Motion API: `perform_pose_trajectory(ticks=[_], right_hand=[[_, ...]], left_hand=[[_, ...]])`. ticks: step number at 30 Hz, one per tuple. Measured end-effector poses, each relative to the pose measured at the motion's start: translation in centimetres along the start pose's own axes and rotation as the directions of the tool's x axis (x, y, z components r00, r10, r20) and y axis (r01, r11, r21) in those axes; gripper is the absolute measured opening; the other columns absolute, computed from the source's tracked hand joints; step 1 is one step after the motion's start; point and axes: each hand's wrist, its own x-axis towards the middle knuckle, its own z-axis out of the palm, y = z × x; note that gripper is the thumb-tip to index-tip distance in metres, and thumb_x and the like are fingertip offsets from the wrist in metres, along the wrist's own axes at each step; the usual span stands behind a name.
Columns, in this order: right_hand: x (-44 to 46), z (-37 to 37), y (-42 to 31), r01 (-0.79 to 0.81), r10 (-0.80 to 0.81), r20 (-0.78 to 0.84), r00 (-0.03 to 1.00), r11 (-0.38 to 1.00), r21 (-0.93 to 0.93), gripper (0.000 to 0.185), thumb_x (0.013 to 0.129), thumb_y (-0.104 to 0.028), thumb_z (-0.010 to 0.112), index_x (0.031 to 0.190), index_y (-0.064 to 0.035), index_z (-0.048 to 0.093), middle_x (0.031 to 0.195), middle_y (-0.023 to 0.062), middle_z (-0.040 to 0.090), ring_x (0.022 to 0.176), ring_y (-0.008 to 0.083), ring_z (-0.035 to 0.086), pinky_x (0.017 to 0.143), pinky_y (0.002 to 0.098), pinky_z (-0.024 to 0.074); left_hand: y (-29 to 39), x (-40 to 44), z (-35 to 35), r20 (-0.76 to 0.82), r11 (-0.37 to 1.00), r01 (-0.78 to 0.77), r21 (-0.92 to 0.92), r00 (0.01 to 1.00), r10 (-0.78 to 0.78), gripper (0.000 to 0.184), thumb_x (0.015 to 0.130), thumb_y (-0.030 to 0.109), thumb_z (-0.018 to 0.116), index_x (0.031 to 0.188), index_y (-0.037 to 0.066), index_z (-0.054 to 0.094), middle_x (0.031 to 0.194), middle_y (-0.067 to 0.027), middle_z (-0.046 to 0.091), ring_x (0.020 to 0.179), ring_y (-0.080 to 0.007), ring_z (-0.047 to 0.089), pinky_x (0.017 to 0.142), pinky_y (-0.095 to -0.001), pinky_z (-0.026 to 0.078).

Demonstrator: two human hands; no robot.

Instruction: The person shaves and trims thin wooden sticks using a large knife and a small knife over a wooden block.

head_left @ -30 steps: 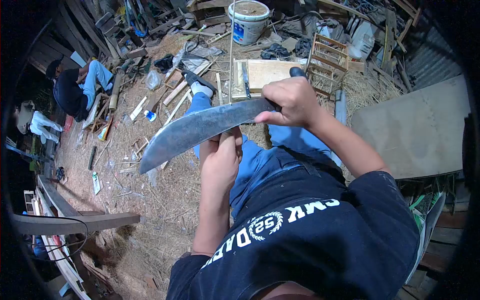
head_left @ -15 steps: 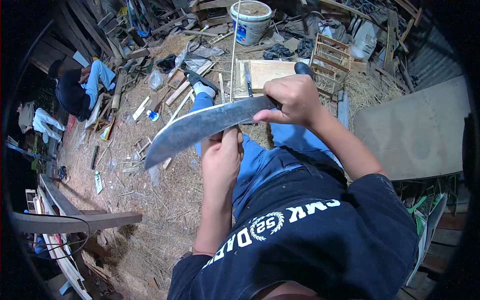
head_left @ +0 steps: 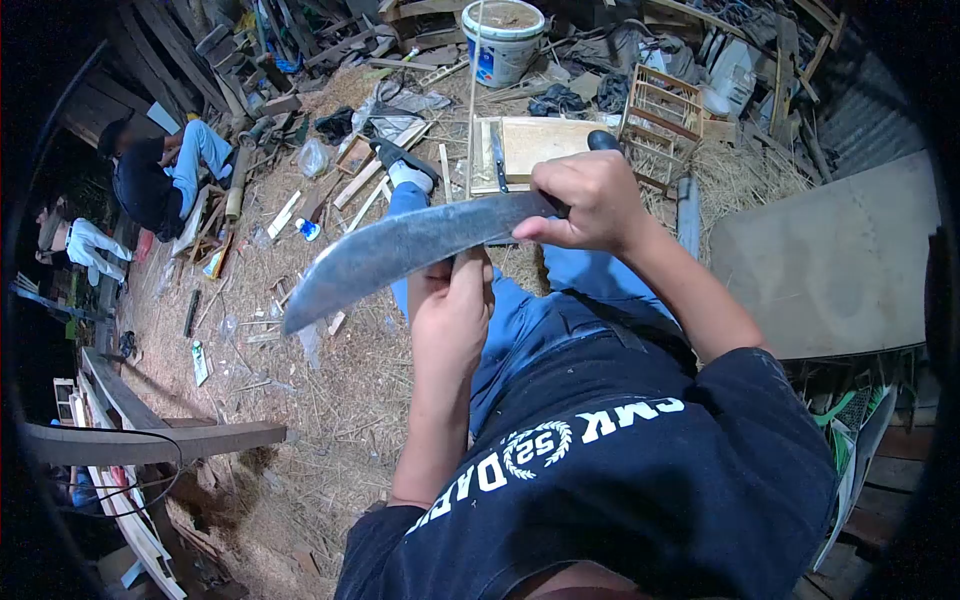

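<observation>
My right hand [head_left: 592, 198] is closed around the dark handle [head_left: 605, 141] of a machete, with the thumb lying along the base of the blade. The broad, curved grey blade [head_left: 400, 246] reaches leftward over my lap. Just under the blade, my left hand [head_left: 452, 305] is closed on a long thin wooden strip [head_left: 473, 110]. This strip rises away from me past the upper edge of the blade. Where it meets the blade and my left fingers, it is partly hidden.
A wooden board [head_left: 540, 145] with a knife [head_left: 498, 165] on it lies beyond my knees. Behind stands a white bucket [head_left: 503, 45]. A wooden rack [head_left: 662, 108] sits right of the board. At left, another person [head_left: 150, 180] sits low. Straw and wood scraps cover the ground.
My left hand and the strip have shifted slightly to the right. The machete blade has moved very little, and my right hand keeps its grip.
</observation>
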Motion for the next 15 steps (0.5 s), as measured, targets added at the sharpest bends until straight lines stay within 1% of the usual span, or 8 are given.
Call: perform_pose_trajectory(ticks=[1, 3, 4, 6, 10, 12, 14, 15], right_hand=[[0.0, 0.2, -0.2, 0.000, 0.000, -0.002, 1.000, 1.000, -0.003, 0.064, 0.078, -0.068, 0.069, 0.062, -0.0087, 0.053, 0.055, 0.0090, 0.055, 0.051, 0.0299, 0.060, 0.047, 0.0388, 0.0446], [-0.2, 0.7, -0.6, -0.031, 0.035, -0.065, 0.997, 0.998, 0.050, 0.064, 0.078, -0.068, 0.069, 0.061, -0.0091, 0.052, 0.055, 0.0093, 0.056, 0.051, 0.0300, 0.060, 0.047, 0.0387, 0.0446], [-0.2, 0.8, -0.7, -0.017, 0.021, -0.064, 0.998, 0.998, 0.066, 0.064, 0.078, -0.069, 0.069, 0.061, -0.0092, 0.052, 0.055, 0.0096, 0.056, 0.051, 0.0298, 0.061, 0.046, 0.0387, 0.0445], [-0.2, 0.6, -0.3, -0.002, 0.005, -0.063, 0.998, 0.998, 0.058, 0.064, 0.078, -0.069, 0.069, 0.061, -0.0094, 0.053, 0.055, 0.0096, 0.056, 0.051, 0.0297, 0.061, 0.046, 0.0386, 0.0445], [-0.1, 0.7, -0.4, -0.010, 0.013, -0.050, 0.999, 0.998, 0.065, 0.064, 0.077, -0.068, 0.070, 0.061, -0.0092, 0.053, 0.055, 0.0096, 0.056, 0.050, 0.0295, 0.060, 0.046, 0.0386, 0.0450], [-0.2, 0.6, -0.9, -0.028, 0.032, -0.055, 0.998, 0.996, 0.086, 0.064, 0.077, -0.068, 0.070, 0.060, -0.0090, 0.052, 0.055, 0.0095, 0.056, 0.050, 0.0295, 0.060, 0.046, 0.0387, 0.0451], [0.0, 0.2, -1.2, 0.031, -0.026, -0.076, 0.997, 0.997, 0.075, 0.064, 0.078, -0.067, 0.071, 0.061, -0.0082, 0.052, 0.055, 0.0096, 0.056, 0.049, 0.0298, 0.060, 0.046, 0.0387, 0.0450], [0.0, 0.3, -0.9, 0.032, -0.027, -0.075, 0.997, 0.997, 0.076, 0.064, 0.078, -0.067, 0.071, 0.061, -0.0082, 0.052, 0.055, 0.0096, 0.056, 0.049, 0.0298, 0.060, 0.046, 0.0387, 0.0450]], left_hand=[[0.0, 0.1, 0.1, 0.003, 1.000, -0.002, 0.000, 1.000, 0.002, 0.009, 0.100, 0.015, 0.057, 0.094, 0.009, 0.058, 0.071, 0.0021, 0.053, 0.050, -0.0056, 0.043, 0.044, -0.0223, 0.033], [0.1, 0.4, 0.0, -0.041, 1.000, 0.030, 0.006, 0.999, -0.030, 0.011, 0.101, 0.017, 0.057, 0.093, 0.010, 0.059, 0.071, 0.0026, 0.053, 0.050, -0.0051, 0.042, 0.044, -0.0219, 0.032], [-0.1, 0.2, -0.1, -0.041, 1.000, 0.029, 0.009, 0.999, -0.028, 0.011, 0.101, 0.017, 0.057, 0.093, 0.010, 0.059, 0.071, 0.0026, 0.053, 0.050, -0.0051, 0.042, 0.044, -0.0219, 0.032], [-0.3, -0.1, -0.3, 0.006, 0.999, 0.017, -0.037, 1.000, -0.016, 0.010, 0.101, 0.016, 0.060, 0.095, 0.007, 0.060, 0.072, 0.0021, 0.055, 0.050, -0.0027, 0.044, 0.043, -0.0206, 0.032], [-0.2, 0.0, -0.3, 0.026, 0.999, 0.011, -0.036, 1.000, -0.010, 0.010, 0.101, 0.016, 0.060, 0.095, 0.008, 0.060, 0.072, 0.0019, 0.056, 0.050, -0.0028, 0.044, 0.043, -0.0204, 0.032], [-0.1, -0.2, 0.1, -0.034, 0.999, -0.008, -0.031, 0.999, 0.007, 0.010, 0.101, 0.016, 0.060, 0.097, 0.007, 0.061, 0.072, 0.0019, 0.056, 0.049, -0.0026, 0.044, 0.042, -0.0204, 0.031], [-0.8, 0.0, -0.5, -0.014, 1.000, 0.000, -0.025, 1.000, 0.000, 0.010, 0.101, 0.016, 0.060, 0.099, 0.007, 0.061, 0.073, 0.0019, 0.056, 0.049, -0.0023, 0.043, 0.042, -0.0201, 0.031], [-0.8, -0.1, -0.6, 0.007, 1.000, 0.011, -0.017, 1.000, -0.010, 0.010, 0.101, 0.016, 0.061, 0.102, 0.006, 0.061, 0.073, 0.0019, 0.056, 0.048, -0.0021, 0.043, 0.042, -0.0198, 0.030]])
